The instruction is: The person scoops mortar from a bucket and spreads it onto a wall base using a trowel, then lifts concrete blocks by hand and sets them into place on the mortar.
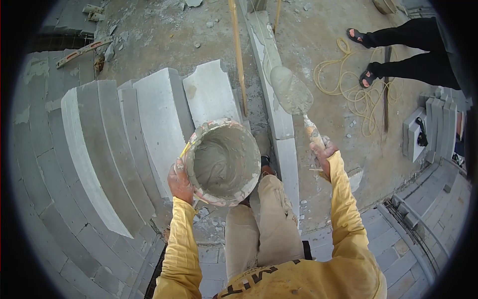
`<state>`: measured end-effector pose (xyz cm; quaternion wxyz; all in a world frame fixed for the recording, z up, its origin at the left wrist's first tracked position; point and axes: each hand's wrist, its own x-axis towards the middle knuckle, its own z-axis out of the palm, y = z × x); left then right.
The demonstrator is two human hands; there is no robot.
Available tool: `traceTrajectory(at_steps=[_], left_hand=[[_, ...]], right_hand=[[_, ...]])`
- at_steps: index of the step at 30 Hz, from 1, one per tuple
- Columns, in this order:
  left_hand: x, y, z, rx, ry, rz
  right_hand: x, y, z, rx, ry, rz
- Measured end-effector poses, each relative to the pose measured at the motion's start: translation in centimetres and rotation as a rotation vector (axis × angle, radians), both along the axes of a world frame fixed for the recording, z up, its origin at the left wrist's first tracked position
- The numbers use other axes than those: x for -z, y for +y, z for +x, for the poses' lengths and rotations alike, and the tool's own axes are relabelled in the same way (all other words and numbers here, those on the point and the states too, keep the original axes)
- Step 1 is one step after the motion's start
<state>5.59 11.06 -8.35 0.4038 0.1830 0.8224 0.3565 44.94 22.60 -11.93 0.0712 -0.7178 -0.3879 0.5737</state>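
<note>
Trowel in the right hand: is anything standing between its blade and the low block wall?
Nothing solid shows between the trowel blade and the low block wall, which the blade partly overlaps in view. A thin string runs along the wall toward the blade; whether it passes beneath is hidden.

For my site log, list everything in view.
Bucket: one, mostly grey, centre
Mortar: one batch, grey, in bucket
Trowel: one, grey, upper centre
Wall: one, grey, centre
Loose blocks: several, grey, left
Wooden posts: two, tan, beside wall
Spirit level: one, pale, upper left
Hose: one tangle, yellow, right
Rubble: scattered, grey, floor
Stacked blocks: several, grey, far right
Coworker's legs: two, black, upper right
Shirt: one, yellow, bottom
Trousers: one pair, beige, bottom
Left hand: one, dusty, on bucket
Right hand: one, dusty, on trowel
</note>
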Motion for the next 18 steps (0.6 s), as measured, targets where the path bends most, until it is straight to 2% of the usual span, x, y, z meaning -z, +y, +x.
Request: traceTrajectory(at_steps=[3,5,9,12,14,17,18], left_hand=[[0.0,-0.1,-0.1,0.002,-0.025,-0.021],[0.3,-0.2,-0.2,0.024,-0.023,-0.018],[0.6,0.5,0.2,0.012,0.081,-0.003],[1.4,-0.1,-0.4,0.031,0.142,-0.009],[2.0,-0.8,-0.6,0.020,0.151,-0.017],[0.9,0.2,0.1,-0.028,0.110,-0.084],[0.8,0.3,0.3,-0.033,0.099,-0.105]], right_hand=[[4.6,5.3,-2.7,-0.080,-0.175,0.118],[9.2,9.0,-5.3,-0.174,-0.382,0.144],[15.2,16.8,-10.6,-0.328,-0.593,0.091],[15.4,20.4,-12.5,-0.318,-0.544,0.152],[18.2,22.3,-12.5,-0.280,-0.588,0.231],[18.3,26.4,-11.1,-0.449,-0.543,0.119],[17.8,26.7,-10.1,-0.281,-0.350,-0.028]])
